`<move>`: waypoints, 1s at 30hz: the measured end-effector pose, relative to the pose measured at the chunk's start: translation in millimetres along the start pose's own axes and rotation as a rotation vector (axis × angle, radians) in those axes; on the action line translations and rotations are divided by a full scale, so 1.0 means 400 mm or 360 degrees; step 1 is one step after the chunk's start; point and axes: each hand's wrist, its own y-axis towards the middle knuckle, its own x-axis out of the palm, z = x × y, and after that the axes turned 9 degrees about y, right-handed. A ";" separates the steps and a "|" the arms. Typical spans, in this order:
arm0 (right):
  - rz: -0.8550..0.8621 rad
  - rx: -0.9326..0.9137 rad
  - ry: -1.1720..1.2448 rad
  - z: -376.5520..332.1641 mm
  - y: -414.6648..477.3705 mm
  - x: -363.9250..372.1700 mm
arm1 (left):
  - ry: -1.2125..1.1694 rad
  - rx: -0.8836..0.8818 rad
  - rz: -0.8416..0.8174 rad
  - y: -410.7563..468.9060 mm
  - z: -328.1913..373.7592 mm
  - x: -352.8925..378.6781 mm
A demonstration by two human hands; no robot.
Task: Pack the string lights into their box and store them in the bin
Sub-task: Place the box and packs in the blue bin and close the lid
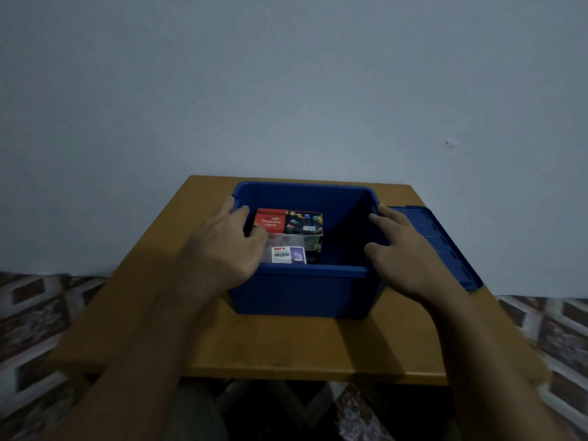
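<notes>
A blue plastic bin (299,292) stands open on a small wooden table. Inside it, at the left, lies the red and black string lights box (288,221), labelled LED Decorative Lights. A clear plastic packet (288,252) with a white barcode label rests against the box's near side. My left hand (222,246) lies over the bin's left rim, fingers curled around it and reaching down toward the box. My right hand (404,249) rests on the bin's right rim, fingers spread over the edge and thumb inside.
The bin's blue lid (445,243) lies flat on the table to the right of the bin, partly past the table edge. The wooden table (286,348) stands against a plain grey wall. Patterned floor tiles show on both sides.
</notes>
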 end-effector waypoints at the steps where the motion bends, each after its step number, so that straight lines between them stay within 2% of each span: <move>1: 0.0002 0.0002 -0.0002 -0.001 -0.012 -0.001 | 0.0001 0.0004 0.0019 -0.013 0.000 -0.001; 14: 0.0011 0.0026 0.0041 -0.008 -0.111 0.002 | -0.0113 -0.0052 0.0062 -0.132 -0.002 -0.025; 30: 0.0008 0.0018 0.0190 -0.009 -0.127 0.006 | -0.0081 -0.0049 0.0064 -0.147 -0.003 -0.033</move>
